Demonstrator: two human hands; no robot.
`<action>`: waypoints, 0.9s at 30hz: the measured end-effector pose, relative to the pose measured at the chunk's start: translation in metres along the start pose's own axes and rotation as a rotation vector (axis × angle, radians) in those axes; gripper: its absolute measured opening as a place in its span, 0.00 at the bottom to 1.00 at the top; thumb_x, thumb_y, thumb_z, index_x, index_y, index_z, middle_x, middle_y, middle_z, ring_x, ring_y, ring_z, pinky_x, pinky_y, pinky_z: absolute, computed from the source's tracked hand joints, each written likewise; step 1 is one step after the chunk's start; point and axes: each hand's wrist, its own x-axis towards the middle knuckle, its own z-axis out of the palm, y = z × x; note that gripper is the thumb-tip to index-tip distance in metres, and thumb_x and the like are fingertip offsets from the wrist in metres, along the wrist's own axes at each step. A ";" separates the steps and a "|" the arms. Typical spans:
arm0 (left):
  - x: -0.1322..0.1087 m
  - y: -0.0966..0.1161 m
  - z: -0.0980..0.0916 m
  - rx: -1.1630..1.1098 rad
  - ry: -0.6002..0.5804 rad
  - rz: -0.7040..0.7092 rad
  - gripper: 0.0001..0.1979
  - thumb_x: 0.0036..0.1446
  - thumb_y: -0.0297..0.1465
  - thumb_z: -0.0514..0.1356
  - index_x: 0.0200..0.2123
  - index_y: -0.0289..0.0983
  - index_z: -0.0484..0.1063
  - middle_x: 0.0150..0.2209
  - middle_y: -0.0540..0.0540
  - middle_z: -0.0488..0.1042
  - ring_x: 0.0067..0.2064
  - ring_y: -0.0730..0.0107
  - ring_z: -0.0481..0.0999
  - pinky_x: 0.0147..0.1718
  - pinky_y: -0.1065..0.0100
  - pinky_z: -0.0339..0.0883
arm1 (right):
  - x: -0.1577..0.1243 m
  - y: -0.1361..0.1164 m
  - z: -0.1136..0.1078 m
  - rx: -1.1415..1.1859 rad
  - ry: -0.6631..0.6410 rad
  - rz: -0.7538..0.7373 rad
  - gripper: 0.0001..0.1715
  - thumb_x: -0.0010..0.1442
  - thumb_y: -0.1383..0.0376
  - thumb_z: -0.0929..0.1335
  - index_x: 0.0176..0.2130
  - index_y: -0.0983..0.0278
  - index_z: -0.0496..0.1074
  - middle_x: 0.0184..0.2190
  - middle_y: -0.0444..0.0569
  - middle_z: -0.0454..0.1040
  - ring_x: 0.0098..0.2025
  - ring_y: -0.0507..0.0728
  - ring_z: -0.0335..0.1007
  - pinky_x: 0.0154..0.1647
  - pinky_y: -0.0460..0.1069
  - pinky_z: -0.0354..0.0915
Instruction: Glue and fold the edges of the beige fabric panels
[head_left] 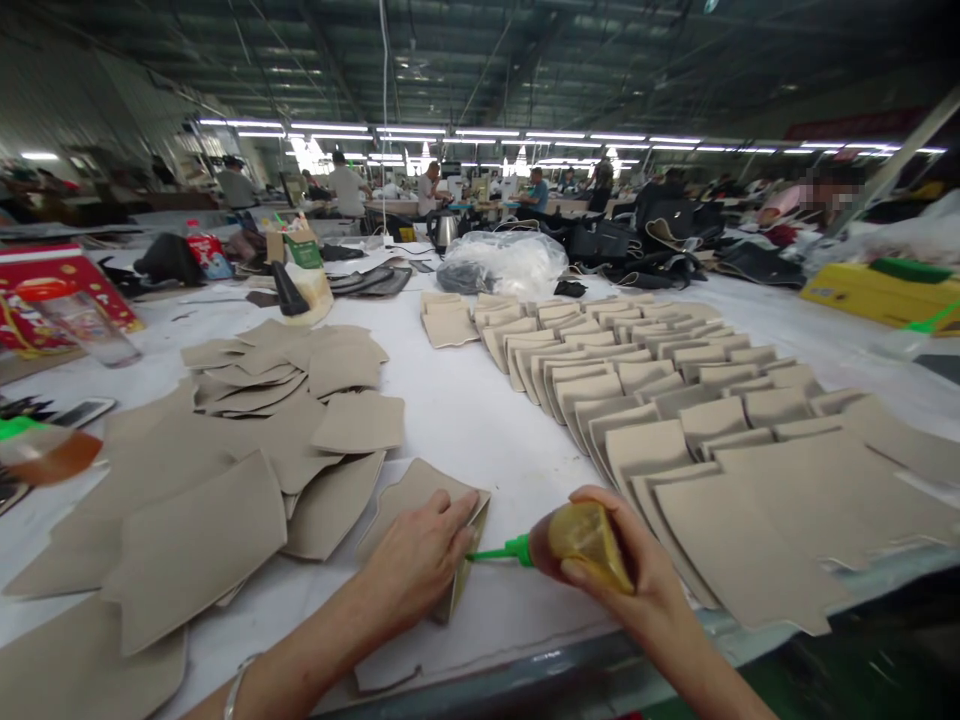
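Observation:
My left hand (420, 560) lies on a beige cut piece of material (409, 495) near the table's front edge, fingers pressed down on it. My right hand (622, 580) is wrapped round a small amber glue bottle (581, 540). The bottle's green nozzle (499, 552) points left and touches the right edge of that piece, just beside my left fingertips.
A loose heap of beige pieces (247, 450) lies to the left; overlapping rows of the same pieces (660, 400) fill the right of the white table (465, 410). A clear plastic bag (502, 262), bottles and boxes stand further back. Other people work at distant tables.

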 end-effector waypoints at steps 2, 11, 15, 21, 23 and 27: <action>0.001 0.000 0.000 -0.018 -0.005 -0.003 0.21 0.65 0.35 0.41 0.59 0.45 0.59 0.41 0.47 0.69 0.39 0.65 0.74 0.39 0.67 0.62 | 0.002 -0.002 -0.002 -0.010 0.040 -0.011 0.26 0.53 0.57 0.73 0.48 0.58 0.63 0.41 0.47 0.68 0.39 0.59 0.67 0.42 0.50 0.63; 0.003 0.001 -0.003 -0.032 -0.030 -0.006 0.21 0.65 0.34 0.41 0.59 0.46 0.59 0.41 0.46 0.69 0.40 0.64 0.73 0.40 0.66 0.62 | 0.011 -0.004 0.000 0.002 0.013 -0.015 0.26 0.53 0.56 0.72 0.49 0.58 0.63 0.41 0.46 0.68 0.40 0.59 0.67 0.40 0.49 0.65; 0.003 0.000 -0.002 -0.077 -0.029 -0.004 0.21 0.65 0.34 0.42 0.59 0.46 0.59 0.43 0.46 0.70 0.42 0.63 0.73 0.42 0.64 0.63 | 0.021 -0.004 -0.003 -0.106 0.138 -0.082 0.26 0.54 0.56 0.72 0.49 0.58 0.63 0.43 0.47 0.68 0.44 0.60 0.66 0.47 0.52 0.62; 0.004 0.000 -0.002 -0.094 -0.032 -0.009 0.23 0.65 0.34 0.42 0.61 0.46 0.57 0.47 0.45 0.70 0.45 0.63 0.73 0.46 0.64 0.62 | 0.013 -0.003 -0.002 -0.075 0.046 -0.076 0.25 0.54 0.57 0.72 0.49 0.57 0.63 0.45 0.48 0.68 0.44 0.60 0.68 0.45 0.51 0.65; 0.005 0.000 -0.004 -0.089 -0.038 -0.010 0.23 0.65 0.34 0.42 0.61 0.47 0.57 0.46 0.45 0.70 0.44 0.63 0.73 0.45 0.65 0.62 | 0.014 -0.002 -0.003 -0.111 0.099 -0.101 0.25 0.54 0.56 0.72 0.49 0.57 0.63 0.45 0.48 0.68 0.45 0.61 0.68 0.46 0.52 0.65; 0.006 0.000 -0.005 -0.104 -0.036 0.002 0.22 0.64 0.34 0.43 0.60 0.50 0.59 0.43 0.47 0.71 0.43 0.64 0.73 0.43 0.66 0.62 | 0.017 -0.002 -0.005 -0.212 0.170 -0.199 0.25 0.55 0.57 0.72 0.50 0.56 0.63 0.45 0.48 0.69 0.46 0.62 0.67 0.49 0.54 0.64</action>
